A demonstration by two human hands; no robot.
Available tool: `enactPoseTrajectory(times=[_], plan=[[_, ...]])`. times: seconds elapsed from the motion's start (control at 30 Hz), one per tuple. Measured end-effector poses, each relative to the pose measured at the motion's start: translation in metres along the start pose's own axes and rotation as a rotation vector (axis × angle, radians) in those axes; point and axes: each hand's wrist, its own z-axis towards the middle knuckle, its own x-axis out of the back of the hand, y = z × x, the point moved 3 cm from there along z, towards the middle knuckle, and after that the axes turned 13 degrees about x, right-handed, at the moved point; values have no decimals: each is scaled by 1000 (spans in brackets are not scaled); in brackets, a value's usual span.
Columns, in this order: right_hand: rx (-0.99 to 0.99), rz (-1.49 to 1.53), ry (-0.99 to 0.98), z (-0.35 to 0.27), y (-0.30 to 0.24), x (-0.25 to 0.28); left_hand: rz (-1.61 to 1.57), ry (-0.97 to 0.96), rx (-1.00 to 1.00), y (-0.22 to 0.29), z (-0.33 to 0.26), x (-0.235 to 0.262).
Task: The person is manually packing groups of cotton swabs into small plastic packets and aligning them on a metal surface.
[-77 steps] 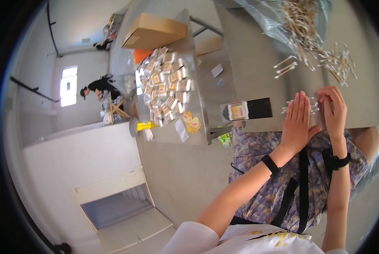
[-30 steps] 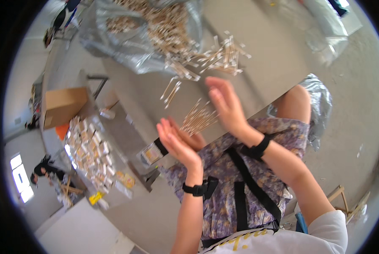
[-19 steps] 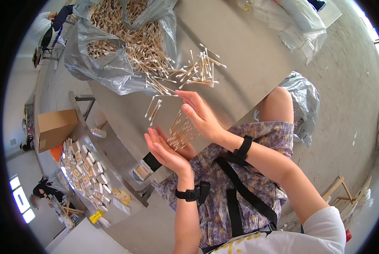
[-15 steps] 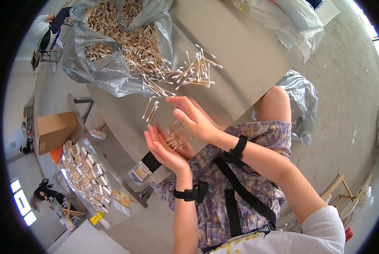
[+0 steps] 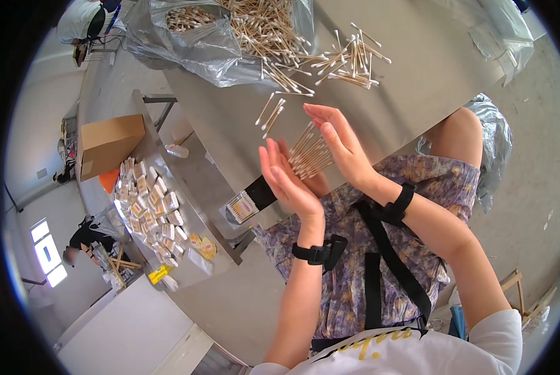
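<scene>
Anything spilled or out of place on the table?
Yes: loose cotton swabs lie crisscrossed on the table outside the grey plastic bag, apparently spilled, unlike the roughly aligned bundle between the left hand and right hand. No damage stands out.

Left fingers (image 5: 270,164), right fingers (image 5: 322,114), swab bundle (image 5: 309,152) between, gray bag (image 5: 210,51) beyond
</scene>
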Motion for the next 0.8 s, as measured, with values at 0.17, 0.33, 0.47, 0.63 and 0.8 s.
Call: enactPoseTrajectory(times=[0.17,0.33,0.47,0.63,0.8], plan=[[33,-32,3,6,1,8,-14,3,-17,0,4,-3],[32,33,-48,24,0,12,-4,-30,-22,2,8,-5],[-41,32,-124,16,3,6,41,-79,-22,2,14,0],[-14,-22,23,-5,-5,11,66,-94,13,2,9,6],[26,32,84,-12,1,-2,38,-100,16,-1,-1,-6]])
